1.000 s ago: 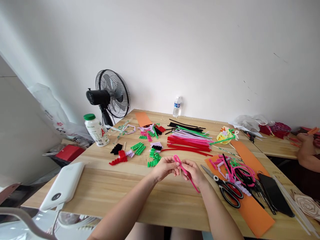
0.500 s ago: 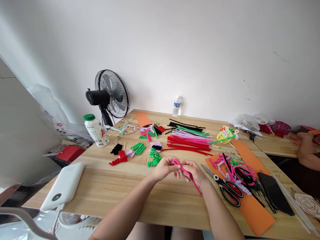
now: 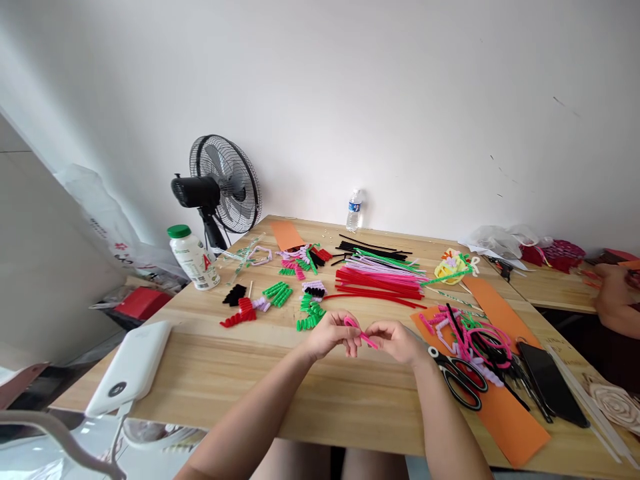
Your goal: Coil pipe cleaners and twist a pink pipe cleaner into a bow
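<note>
A pink pipe cleaner with a loop at one end is held between my two hands above the front of the table. My left hand pinches it near the loop. The fingers of my right hand are closed on its straight part. Behind the hands lies a bundle of pipe cleaners in red, pink, lilac, green and black. Green coiled pipe cleaners rest just beyond my left hand. Black-handled scissors lie to the right of my right hand, their blades partly hidden by it.
At the left stand a white bottle, a black fan and a white power bank. A water bottle is by the wall. Orange sheets and a phone lie right. Another person's arm shows far right.
My right hand has shifted slightly right, its fingers now farther from my left hand. The long pink tail that hung below my right hand no longer shows there.
</note>
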Tool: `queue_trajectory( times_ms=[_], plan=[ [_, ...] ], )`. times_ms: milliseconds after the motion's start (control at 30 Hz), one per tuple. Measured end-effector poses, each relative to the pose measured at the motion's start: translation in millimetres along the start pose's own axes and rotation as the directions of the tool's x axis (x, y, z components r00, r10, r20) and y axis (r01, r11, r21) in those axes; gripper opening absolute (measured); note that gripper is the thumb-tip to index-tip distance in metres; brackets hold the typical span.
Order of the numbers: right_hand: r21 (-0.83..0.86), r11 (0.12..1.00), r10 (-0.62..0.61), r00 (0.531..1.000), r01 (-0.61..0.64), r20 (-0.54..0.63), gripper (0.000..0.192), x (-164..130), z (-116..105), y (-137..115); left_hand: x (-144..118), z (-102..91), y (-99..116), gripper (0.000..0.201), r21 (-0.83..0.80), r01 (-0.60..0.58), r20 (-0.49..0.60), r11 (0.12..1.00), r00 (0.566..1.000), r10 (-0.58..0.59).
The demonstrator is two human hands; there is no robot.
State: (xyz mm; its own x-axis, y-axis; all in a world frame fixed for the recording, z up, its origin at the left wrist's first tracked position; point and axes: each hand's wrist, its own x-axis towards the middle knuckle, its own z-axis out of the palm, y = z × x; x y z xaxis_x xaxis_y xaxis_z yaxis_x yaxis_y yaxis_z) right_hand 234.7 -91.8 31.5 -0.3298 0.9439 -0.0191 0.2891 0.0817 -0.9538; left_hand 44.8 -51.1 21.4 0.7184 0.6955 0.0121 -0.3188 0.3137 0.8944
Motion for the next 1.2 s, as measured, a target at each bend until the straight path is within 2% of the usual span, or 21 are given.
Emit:
queue_trajectory(
  times_ms=[167,267,500,667,800,933,1033,1200],
  plan=[
    [-0.28,0.945,-0.195,0.978,0.169,-0.068,0.014,-5,-10,-3,1,-1.7,-2,0.023,-0.089,0.0,0.006,0.996,1.0,0.0],
    [-0.314,0.93,-0.242,0.961,0.192,-0.131,0.014,-7,-13,-5,3,-3.7,-5,0.023,-0.133,0.001,0.002,0.991,1.0,-0.001],
    [-0.012,0.962,-0.265,0.927,0.271,-0.266,0.017,-4,-3,-10,5,-1.4,-11,0.027,-0.16,-0.021,-0.053,0.987,0.999,0.013],
    [0.174,0.968,-0.149,0.975,0.178,-0.167,0.018,-6,4,-15,6,3.5,-10,0.028,-0.101,-0.069,-0.115,0.993,0.992,0.057],
    [0.244,0.956,-0.114,0.973,0.162,-0.199,0.018,-3,4,-13,6,5.1,-15,0.027,-0.007,-0.069,-0.15,0.998,0.986,0.067],
    [0.264,0.95,-0.1,0.961,0.17,-0.259,0.016,3,7,-8,7,6.0,-19,0.02,0.073,-0.116,-0.215,0.991,0.968,0.129],
    [0.282,0.941,-0.101,0.953,0.185,-0.287,0.016,6,11,-4,8,8.1,-19,0.021,0.015,-0.133,-0.259,0.991,0.957,0.133],
    [0.298,0.932,-0.104,0.941,0.206,-0.323,0.015,8,16,0,7,11.6,-16,0.026,-0.144,-0.082,-0.253,0.986,0.967,0.043]
  ],
)
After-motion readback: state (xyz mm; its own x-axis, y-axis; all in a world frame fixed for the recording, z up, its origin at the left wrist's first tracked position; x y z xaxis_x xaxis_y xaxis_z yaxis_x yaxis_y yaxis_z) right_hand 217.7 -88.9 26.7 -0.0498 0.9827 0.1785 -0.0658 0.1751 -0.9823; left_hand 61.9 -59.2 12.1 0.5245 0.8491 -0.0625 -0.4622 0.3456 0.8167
